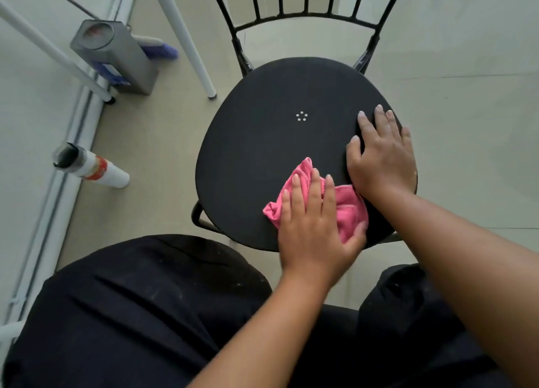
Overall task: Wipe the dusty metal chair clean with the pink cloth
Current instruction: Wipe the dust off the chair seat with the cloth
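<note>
The black metal chair stands right in front of me, its round seat facing up and its barred backrest at the far side. A crumpled pink cloth lies on the near right part of the seat. My left hand presses down on the cloth, fingers spread over it and thumb hooked around its right edge. My right hand rests flat and palm down on the seat's right side, fingers apart, holding nothing. It touches the cloth's far right corner.
A grey metal can stands on the floor at the far left, next to a purple brush. A white tube with a black cap lies on the floor at left. White table legs stand left of the chair. My dark-clothed knees fill the foreground.
</note>
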`<action>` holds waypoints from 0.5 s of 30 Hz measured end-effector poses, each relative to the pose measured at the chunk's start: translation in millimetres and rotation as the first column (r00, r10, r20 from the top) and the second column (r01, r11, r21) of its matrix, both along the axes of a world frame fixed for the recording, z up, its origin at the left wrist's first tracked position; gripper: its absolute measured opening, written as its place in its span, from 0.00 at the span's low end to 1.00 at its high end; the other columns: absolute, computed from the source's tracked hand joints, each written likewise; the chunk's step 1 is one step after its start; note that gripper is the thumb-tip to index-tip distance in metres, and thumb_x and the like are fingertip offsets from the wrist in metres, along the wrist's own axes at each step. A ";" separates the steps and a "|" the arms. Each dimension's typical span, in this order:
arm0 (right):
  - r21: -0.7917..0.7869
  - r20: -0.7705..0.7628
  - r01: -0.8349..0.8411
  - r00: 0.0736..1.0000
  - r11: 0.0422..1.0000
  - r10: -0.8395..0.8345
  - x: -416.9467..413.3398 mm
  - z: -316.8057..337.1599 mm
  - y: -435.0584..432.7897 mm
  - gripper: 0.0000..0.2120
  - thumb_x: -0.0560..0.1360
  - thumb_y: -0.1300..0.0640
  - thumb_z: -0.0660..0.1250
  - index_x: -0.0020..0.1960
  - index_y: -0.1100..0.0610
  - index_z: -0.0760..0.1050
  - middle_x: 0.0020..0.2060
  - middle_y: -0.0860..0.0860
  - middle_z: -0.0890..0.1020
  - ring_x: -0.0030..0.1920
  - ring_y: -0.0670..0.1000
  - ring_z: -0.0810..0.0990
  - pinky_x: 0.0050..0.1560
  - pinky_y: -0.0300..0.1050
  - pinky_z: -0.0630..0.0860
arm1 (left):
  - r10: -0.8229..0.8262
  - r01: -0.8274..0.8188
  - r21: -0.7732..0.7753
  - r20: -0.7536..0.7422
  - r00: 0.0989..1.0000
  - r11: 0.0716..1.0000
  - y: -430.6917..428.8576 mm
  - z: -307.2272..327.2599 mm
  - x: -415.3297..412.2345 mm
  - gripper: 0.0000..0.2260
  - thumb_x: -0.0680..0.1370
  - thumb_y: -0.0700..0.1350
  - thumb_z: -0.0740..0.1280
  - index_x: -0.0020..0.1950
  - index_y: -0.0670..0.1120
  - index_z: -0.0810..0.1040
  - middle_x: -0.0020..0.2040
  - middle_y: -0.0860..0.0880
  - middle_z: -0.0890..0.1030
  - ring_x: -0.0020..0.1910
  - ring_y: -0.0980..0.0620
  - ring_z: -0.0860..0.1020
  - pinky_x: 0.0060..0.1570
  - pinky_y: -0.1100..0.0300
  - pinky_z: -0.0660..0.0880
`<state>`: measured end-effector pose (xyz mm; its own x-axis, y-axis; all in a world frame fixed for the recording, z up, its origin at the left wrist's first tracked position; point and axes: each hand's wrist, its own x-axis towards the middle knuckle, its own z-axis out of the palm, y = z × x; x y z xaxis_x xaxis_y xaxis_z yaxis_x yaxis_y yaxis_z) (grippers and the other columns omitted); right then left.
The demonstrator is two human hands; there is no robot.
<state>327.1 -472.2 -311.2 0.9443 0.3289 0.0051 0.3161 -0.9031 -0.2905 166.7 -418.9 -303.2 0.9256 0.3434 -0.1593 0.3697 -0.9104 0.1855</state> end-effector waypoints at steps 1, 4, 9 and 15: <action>-0.011 -0.009 -0.003 1.000 1.000 0.003 -0.3 0.3 0.3 0.26 0.81 0.49 0.52 0.78 0.51 0.58 0.79 0.54 0.56 0.79 0.52 0.51 0.78 0.53 0.45 | -0.020 0.021 0.025 -0.004 1.000 0.999 15.5 0.0 -6.3 0.39 0.76 0.69 0.50 0.80 0.46 0.51 0.80 0.45 0.47 0.78 0.43 0.41 0.75 0.45 0.42; -0.066 -0.033 -0.032 0.999 0.997 0.030 -2.0 3.4 1.3 0.28 0.80 0.46 0.50 0.79 0.50 0.55 0.79 0.54 0.53 0.79 0.53 0.48 0.78 0.53 0.43 | -0.010 0.012 0.080 -0.029 1.000 0.997 85.8 -0.8 -25.1 0.39 0.75 0.71 0.48 0.80 0.51 0.48 0.80 0.50 0.44 0.78 0.48 0.38 0.75 0.49 0.39; -0.123 -0.030 -0.106 0.994 0.987 0.103 -5.1 3.1 -0.2 0.29 0.80 0.46 0.49 0.80 0.50 0.52 0.80 0.54 0.51 0.79 0.53 0.46 0.78 0.53 0.43 | -0.035 0.045 0.108 -0.099 0.995 0.993 165.1 1.7 14.6 0.41 0.73 0.74 0.45 0.80 0.54 0.45 0.80 0.52 0.41 0.78 0.49 0.38 0.76 0.48 0.42; -0.093 0.000 -0.079 0.997 0.993 0.079 -5.2 -3.0 -0.3 0.29 0.79 0.45 0.48 0.79 0.50 0.57 0.79 0.53 0.55 0.79 0.53 0.51 0.78 0.52 0.46 | -0.198 0.201 0.123 -0.042 0.979 0.972 194.1 -2.0 165.6 0.41 0.74 0.73 0.43 0.80 0.51 0.45 0.80 0.49 0.42 0.78 0.49 0.40 0.76 0.48 0.43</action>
